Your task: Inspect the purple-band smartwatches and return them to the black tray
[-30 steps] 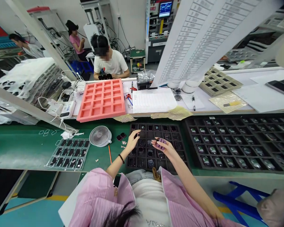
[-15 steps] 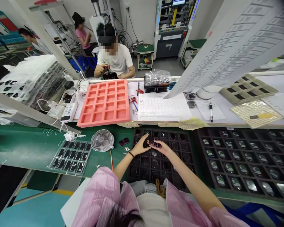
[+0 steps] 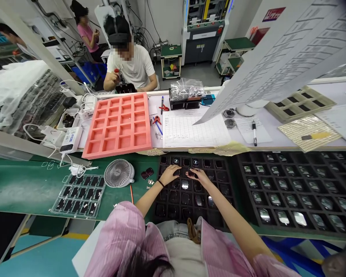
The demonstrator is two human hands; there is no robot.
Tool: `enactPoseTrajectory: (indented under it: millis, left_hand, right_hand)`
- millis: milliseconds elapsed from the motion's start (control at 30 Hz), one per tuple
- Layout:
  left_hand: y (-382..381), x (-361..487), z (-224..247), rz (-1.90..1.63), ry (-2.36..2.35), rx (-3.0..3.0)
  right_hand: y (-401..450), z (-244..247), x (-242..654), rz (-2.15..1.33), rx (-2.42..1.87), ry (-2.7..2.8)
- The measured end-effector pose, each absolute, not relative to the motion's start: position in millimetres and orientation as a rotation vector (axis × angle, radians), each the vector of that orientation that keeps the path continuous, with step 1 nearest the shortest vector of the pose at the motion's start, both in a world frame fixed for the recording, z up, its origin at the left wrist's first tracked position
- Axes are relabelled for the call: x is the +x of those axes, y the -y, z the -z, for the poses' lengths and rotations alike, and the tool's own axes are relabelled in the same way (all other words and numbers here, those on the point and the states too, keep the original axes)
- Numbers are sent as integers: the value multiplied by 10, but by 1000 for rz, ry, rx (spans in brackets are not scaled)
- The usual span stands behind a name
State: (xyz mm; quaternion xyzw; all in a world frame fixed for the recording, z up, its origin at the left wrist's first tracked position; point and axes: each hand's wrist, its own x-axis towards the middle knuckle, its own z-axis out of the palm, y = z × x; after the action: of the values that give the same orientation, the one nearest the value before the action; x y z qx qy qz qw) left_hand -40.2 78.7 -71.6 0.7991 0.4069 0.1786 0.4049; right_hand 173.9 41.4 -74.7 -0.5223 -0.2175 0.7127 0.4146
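While the right hand (image 3: 198,176) holds a small dark piece (image 3: 191,173) in nearly closed fingers over the second row from the far edge of the black tray (image 3: 196,220), the left hand (image 3: 169,174) hovers or rests nearer its far-left corner, fingers slightly curved and apart (whether they grip anything, I cannot tell). The tray lies at the near edge of the green worktop (image 3: 14,184); left of it sit a fan (image 3: 118,173) and an orange stick (image 3: 132,194).
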Motion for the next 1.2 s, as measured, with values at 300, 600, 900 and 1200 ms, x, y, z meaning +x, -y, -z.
enactPoseTrajectory:
  millis: [300, 600, 900, 1200]
  left_hand:
    - [-543, -638, 730, -317, -1260, 2143]
    - [-196, -1055, 648, 46, -1317, 2229]
    - [-353, -1035, 664, 233, -1291, 2295]
    - [-282, -1097, 602, 41, -1321, 2372]
  right_hand:
    - [-506, 1180, 1590, -1549, -1594, 853]
    - [-500, 1311, 2025, -1068, -1747, 1345]
    - [-173, 1184, 1865, -663, -1701, 1824]
    - [197, 1242, 1034, -613, -1361, 2351]
